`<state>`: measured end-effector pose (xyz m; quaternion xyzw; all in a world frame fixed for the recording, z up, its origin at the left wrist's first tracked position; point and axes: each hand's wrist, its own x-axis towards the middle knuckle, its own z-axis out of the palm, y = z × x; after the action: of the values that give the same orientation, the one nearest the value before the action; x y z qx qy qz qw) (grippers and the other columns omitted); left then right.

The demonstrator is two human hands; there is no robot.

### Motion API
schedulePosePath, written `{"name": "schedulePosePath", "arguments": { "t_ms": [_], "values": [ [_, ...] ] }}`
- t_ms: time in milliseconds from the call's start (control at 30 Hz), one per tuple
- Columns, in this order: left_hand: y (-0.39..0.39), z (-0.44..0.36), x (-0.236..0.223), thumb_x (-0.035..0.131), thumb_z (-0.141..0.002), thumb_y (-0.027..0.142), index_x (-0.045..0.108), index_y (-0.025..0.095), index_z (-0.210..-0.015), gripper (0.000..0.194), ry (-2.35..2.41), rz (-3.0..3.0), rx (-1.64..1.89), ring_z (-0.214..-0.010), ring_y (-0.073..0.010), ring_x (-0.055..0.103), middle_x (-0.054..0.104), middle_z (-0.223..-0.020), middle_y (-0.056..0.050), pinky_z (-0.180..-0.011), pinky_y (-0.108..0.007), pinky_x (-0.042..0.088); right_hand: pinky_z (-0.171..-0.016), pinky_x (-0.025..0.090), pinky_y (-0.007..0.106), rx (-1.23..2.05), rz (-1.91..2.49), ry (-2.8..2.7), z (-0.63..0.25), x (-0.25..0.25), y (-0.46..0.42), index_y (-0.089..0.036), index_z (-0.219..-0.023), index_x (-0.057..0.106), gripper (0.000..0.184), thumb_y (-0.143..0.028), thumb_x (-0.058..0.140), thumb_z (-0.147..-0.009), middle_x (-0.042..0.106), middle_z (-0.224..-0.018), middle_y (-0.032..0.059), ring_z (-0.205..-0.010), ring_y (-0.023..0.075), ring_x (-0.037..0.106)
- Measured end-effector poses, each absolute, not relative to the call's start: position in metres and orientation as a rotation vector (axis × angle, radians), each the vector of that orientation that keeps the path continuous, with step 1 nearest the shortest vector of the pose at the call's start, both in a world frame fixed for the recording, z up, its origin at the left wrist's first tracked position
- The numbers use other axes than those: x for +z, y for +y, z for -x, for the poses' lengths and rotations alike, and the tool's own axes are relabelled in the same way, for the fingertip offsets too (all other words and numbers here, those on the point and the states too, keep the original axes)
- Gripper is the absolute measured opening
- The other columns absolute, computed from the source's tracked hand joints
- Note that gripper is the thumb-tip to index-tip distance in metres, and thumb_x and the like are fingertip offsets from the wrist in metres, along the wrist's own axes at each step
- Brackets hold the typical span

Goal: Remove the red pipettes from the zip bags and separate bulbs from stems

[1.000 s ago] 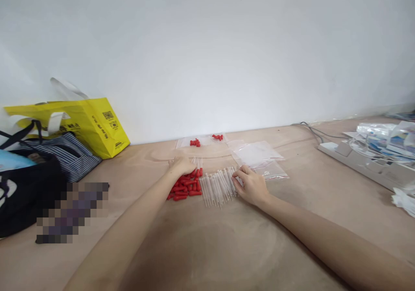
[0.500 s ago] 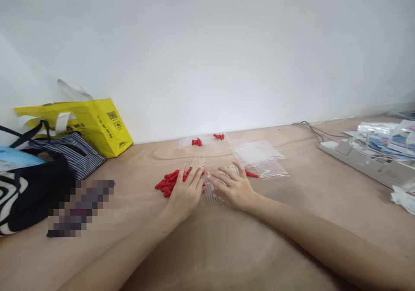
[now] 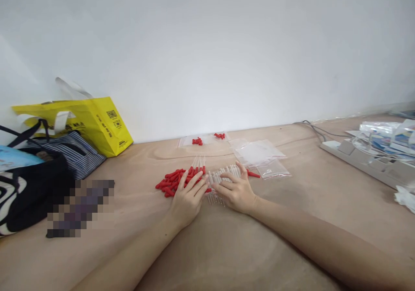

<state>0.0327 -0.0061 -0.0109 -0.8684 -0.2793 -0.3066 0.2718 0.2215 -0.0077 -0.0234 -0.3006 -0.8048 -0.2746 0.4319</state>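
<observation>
Reaching forward from the near edge, two bare forearms stretch across the tan bench (image 3: 227,256) and meet near its middle. The left hand (image 3: 187,198) lies flat with its fingers spread open, palm down, over the right end of a pile of red caps (image 3: 170,182), gripping nothing. Just beside it, almost touching, the right hand (image 3: 236,191) also rests palm down with loosely spread fingers on a row of clear plastic tubes (image 3: 218,177) that lie side by side on the bench, between the two hands and partly under them. One stray red cap (image 3: 253,175) lies just past the right hand's fingertips. A few more clear tubes (image 3: 198,160) lie just behind the red pile. Farther back and to the right, several small clear zip bags (image 3: 262,157) lie overlapping on the bench. Nearer the wall, another clear bag holding a few red caps (image 3: 207,140) lies flat. At the left edge sit a black bag (image 3: 29,191), a striped bag (image 3: 69,150) and a yellow shopping bag (image 3: 94,124) leaning against the white wall (image 3: 207,53). At the far right a white power strip (image 3: 363,163) with cables lies beside a heap of plastic packets (image 3: 385,135).
</observation>
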Motion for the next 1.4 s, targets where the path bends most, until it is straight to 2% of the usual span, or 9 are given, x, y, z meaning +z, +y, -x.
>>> {"name": "schedulePosePath", "arguments": {
  "t_ms": [167, 333, 500, 700, 1400],
  "values": [
    [-0.009, -0.032, -0.009, 0.041, -0.084, 0.013, 0.063, 0.017, -0.092, 0.023, -0.662, 2.347, -0.829, -0.109, -0.0213, 0.051, 0.062, -0.108, -0.003, -0.104, -0.051, 0.018, -0.100, 0.008, 0.051, -0.785, 0.720, -2.026, -0.222, -0.028, -0.010, -0.021, -0.080, 0.060, 0.013, -0.015, 0.049, -0.079, 0.055, -0.051, -0.0067, -0.075, 0.0111, 0.055],
    [-0.016, -0.028, -0.006, 0.044, -0.082, 0.013, 0.064, 0.019, -0.085, 0.020, -0.633, 2.341, -0.853, -0.108, -0.0223, 0.051, 0.064, -0.105, -0.001, -0.104, -0.054, 0.014, -0.100, 0.011, 0.048, -0.810, 0.684, -2.029, -0.224, -0.028, -0.014, -0.021, -0.076, 0.059, 0.011, -0.019, 0.049, -0.079, 0.054, -0.050, -0.0071, -0.074, 0.0102, 0.053],
    [-0.020, -0.027, -0.005, 0.040, -0.079, 0.007, 0.063, 0.019, -0.083, 0.027, -0.608, 2.368, -0.875, -0.109, -0.0221, 0.051, 0.064, -0.105, 0.001, -0.104, -0.057, 0.010, -0.100, 0.011, 0.048, -0.815, 0.633, -2.008, -0.223, -0.023, -0.017, -0.021, -0.074, 0.059, 0.013, -0.023, 0.050, -0.082, 0.052, -0.048, -0.0078, -0.071, 0.0089, 0.054],
    [-0.019, -0.025, -0.008, 0.039, -0.078, 0.006, 0.063, 0.018, -0.085, 0.028, -0.553, 2.389, -0.888, -0.111, -0.0235, 0.049, 0.063, -0.108, -0.001, -0.103, -0.060, 0.009, -0.099, 0.014, 0.050, -0.841, 0.579, -2.004, -0.225, -0.022, -0.018, -0.020, -0.073, 0.060, 0.013, -0.021, 0.051, -0.082, 0.050, -0.046, -0.0081, -0.072, 0.0090, 0.055],
    [-0.023, -0.028, -0.006, 0.036, -0.078, 0.004, 0.062, 0.017, -0.084, 0.030, -0.536, 2.382, -0.860, -0.113, -0.0238, 0.048, 0.063, -0.108, -0.002, -0.103, -0.060, 0.008, -0.099, 0.012, 0.049, -0.737, 0.613, -2.055, -0.231, -0.025, -0.019, -0.021, -0.072, 0.058, 0.015, -0.024, 0.048, -0.083, 0.050, -0.046, -0.0077, -0.076, 0.0101, 0.056]
  ]
}}
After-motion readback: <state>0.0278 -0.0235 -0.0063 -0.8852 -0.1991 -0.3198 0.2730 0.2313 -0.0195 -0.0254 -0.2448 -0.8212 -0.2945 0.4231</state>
